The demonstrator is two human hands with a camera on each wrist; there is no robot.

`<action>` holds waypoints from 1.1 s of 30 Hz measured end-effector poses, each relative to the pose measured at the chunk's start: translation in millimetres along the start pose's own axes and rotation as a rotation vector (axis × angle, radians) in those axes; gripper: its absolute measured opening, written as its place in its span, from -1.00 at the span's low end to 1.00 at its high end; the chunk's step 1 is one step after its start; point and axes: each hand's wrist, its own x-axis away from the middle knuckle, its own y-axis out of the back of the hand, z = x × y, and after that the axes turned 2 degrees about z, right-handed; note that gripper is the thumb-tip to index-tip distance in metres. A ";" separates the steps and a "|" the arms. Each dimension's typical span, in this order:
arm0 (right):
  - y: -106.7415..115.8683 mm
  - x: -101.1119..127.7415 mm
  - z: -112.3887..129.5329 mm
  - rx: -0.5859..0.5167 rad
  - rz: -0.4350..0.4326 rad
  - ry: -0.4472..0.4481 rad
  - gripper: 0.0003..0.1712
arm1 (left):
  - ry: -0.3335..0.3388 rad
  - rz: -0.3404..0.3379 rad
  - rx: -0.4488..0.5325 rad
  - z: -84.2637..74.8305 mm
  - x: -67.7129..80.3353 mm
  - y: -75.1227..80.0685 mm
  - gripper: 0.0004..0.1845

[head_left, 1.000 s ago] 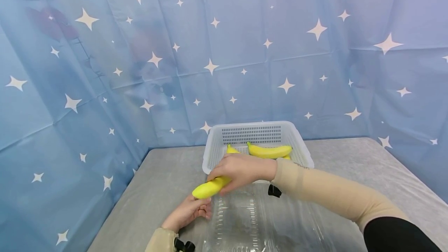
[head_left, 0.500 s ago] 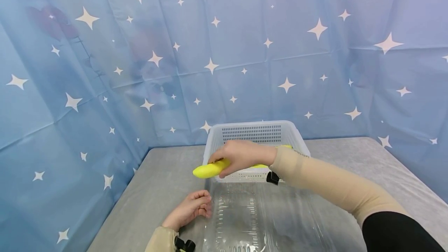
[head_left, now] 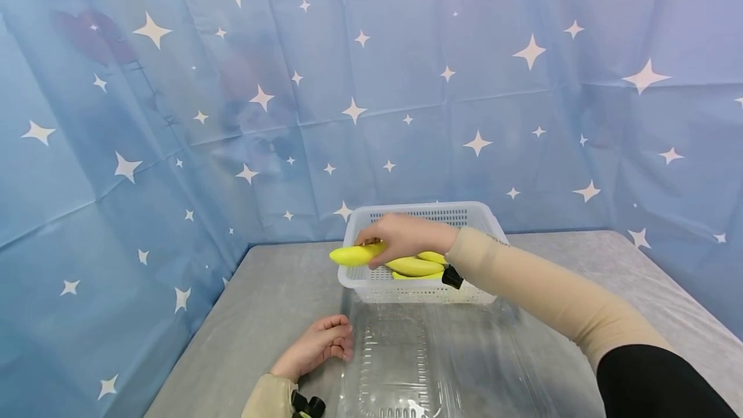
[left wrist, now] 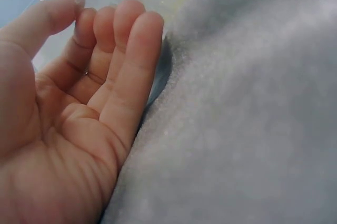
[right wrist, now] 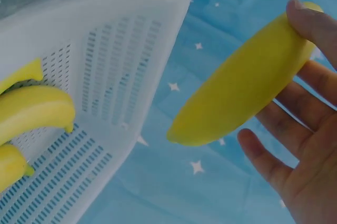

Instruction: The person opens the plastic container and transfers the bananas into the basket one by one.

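Observation:
In my right hand [head_left: 400, 237] I hold a yellow banana [head_left: 355, 255] over the left side of the white basket [head_left: 400, 294]. From the right wrist view, thumb and fingers grip one end of the banana [right wrist: 237, 84] while its other end sticks out free. Several more bananas [head_left: 415, 267] lie inside the basket. My left hand [head_left: 319, 347] lies on the table at the left edge of a clear plastic container [head_left: 395, 360], fingers loosely bent. The left wrist view shows the palm [left wrist: 63, 145] bare, the thumb tip close to the index fingertip.
The container lies spread in front of the basket, its ridged part on the left. A grey cloth [head_left: 278, 295] covers the table. Behind hangs a blue curtain [head_left: 313, 134] with white stars.
My right hand has carried the banana up and away, from beside my left hand to over the basket's left rim. The left hand has stayed by the container's edge.

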 end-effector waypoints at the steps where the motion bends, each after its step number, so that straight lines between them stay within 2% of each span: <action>1: 1.0 -1.0 -2.2 -0.001 0.001 -0.008 -0.59 | -0.005 0.004 0.000 0.2 -0.3 0.1 -0.86; 9: 12.9 -9.1 -16.0 -0.017 0.001 -0.065 -0.61 | -0.013 0.004 0.008 1.6 -1.1 1.8 -0.86; 15: 13.0 -11.4 -26.4 -0.030 0.012 -0.120 -0.59 | -0.007 0.007 0.011 0.8 -1.2 1.7 -0.86; 22: 4.7 -13.6 -40.3 -0.040 0.019 -0.164 -0.56 | -0.008 0.004 0.003 0.1 -0.5 0.6 -0.85; 33: -21.1 -15.4 -61.6 -0.020 0.061 -0.245 -0.54 | 0.009 0.001 0.010 0.8 -1.6 1.2 -0.83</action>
